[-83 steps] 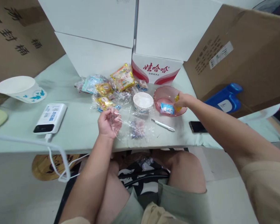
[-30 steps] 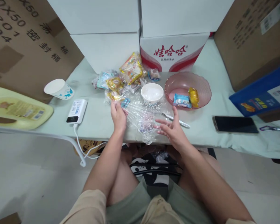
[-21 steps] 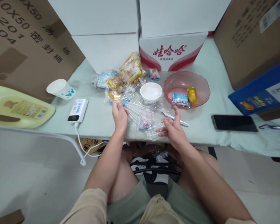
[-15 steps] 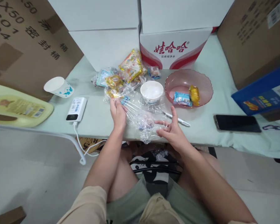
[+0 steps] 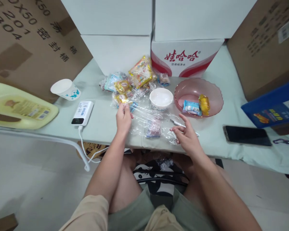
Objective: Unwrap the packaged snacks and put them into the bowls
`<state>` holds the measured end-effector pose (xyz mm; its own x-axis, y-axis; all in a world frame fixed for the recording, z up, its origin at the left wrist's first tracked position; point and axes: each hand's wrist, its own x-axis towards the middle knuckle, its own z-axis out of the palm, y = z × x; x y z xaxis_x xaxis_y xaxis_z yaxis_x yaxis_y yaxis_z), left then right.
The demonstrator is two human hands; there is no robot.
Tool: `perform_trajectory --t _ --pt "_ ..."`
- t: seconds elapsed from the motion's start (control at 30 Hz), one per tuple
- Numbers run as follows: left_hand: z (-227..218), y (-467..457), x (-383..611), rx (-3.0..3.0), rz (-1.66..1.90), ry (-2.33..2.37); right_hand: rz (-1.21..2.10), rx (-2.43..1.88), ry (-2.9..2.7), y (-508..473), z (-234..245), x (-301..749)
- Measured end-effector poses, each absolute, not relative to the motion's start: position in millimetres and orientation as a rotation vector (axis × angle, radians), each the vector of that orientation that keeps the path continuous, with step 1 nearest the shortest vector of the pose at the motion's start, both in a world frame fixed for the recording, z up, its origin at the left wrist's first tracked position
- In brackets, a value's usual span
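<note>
Clear plastic film (image 5: pixel 144 113) stretches between my two hands over the front of the table. My left hand (image 5: pixel 124 118) is closed on its left side. With thumb and fingers together and the index finger raised, my right hand (image 5: pixel 186 134) pinches its right edge. Under or inside the film lies a small pink and blue wrapped packet (image 5: pixel 154 127). A white utility knife or pen-like tool (image 5: pixel 175 122) is partly hidden behind my right hand. Just beyond the film stands a white paper bowl (image 5: pixel 161 98). Several wrapped snacks (image 5: pixel 122 86) are heaped behind my left hand.
A pink bowl (image 5: pixel 218 102) holds a blue packet and a yellow one. To the left are a paper cup (image 5: pixel 66 89), a cabled power bank (image 5: pixel 82 113) and a yellow jug (image 5: pixel 24 106). A phone (image 5: pixel 247 135) lies right. Boxes (image 5: pixel 188 57) line the back.
My right hand has moved a little to the right and closed on the film's edge, drawing it wider. My left hand keeps its hold. The view has shifted slightly.
</note>
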<state>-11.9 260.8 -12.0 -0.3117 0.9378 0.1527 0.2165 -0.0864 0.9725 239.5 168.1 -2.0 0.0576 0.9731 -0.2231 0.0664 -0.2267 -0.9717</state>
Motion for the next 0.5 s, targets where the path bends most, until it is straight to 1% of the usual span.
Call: perform_trajectory --t 0.1,0.27,0.4,0.5 --pt "-4.4 259.8 -17.0 1.179 1.333 1.518 1.235 -1.54 -1.136 168.7 0.1 250.3" --pt "4.1 253.9 -29.5 1.045 1.077 1.377 1.197 -1.541 -1.305 166.6 2.0 274.2" --pt "5.0 250.3 -35.5 1.173 1.142 1.251 1.29 -1.452 -1.258 173.0 -2.9 282.4" --pt "7.7 249.6 -33.7 1.122 1.144 1.222 1.417 -1.355 -1.133 183.3 -6.6 277.5"
